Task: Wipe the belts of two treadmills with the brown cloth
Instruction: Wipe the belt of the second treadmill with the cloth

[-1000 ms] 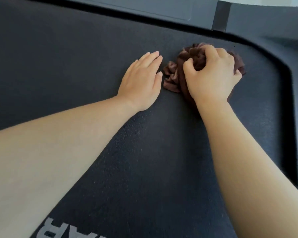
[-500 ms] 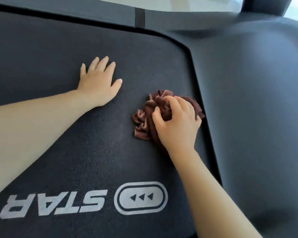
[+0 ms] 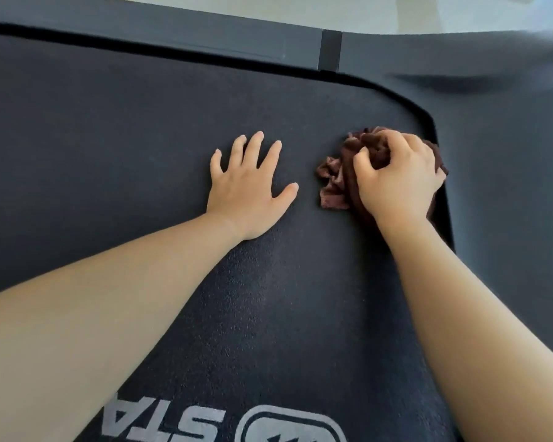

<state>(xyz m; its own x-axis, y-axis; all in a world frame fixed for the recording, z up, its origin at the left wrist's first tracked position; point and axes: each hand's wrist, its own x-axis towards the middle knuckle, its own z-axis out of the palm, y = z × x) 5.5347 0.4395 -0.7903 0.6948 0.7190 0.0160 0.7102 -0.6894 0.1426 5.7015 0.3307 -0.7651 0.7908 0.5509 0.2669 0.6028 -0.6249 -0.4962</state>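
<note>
A black textured treadmill belt (image 3: 115, 148) fills most of the view, with grey lettering and an oval logo (image 3: 292, 425) near the bottom edge. My right hand (image 3: 396, 180) grips a bunched brown cloth (image 3: 334, 183) and presses it on the belt close to the belt's right edge, near its rounded far corner. My left hand (image 3: 251, 186) lies flat on the belt with fingers spread, just left of the cloth and apart from it. Much of the cloth is hidden under my right hand.
A dark grey side rail (image 3: 205, 36) with a black band (image 3: 330, 51) runs along the far edge of the belt. The grey treadmill cover (image 3: 505, 138) rises to the right of the belt. Pale floor (image 3: 428, 11) shows beyond the rail.
My right hand has pushed the cloth along the belt's right edge toward the far corner. My left hand stays flat on the belt, now closer to the cloth. The view shifted.
</note>
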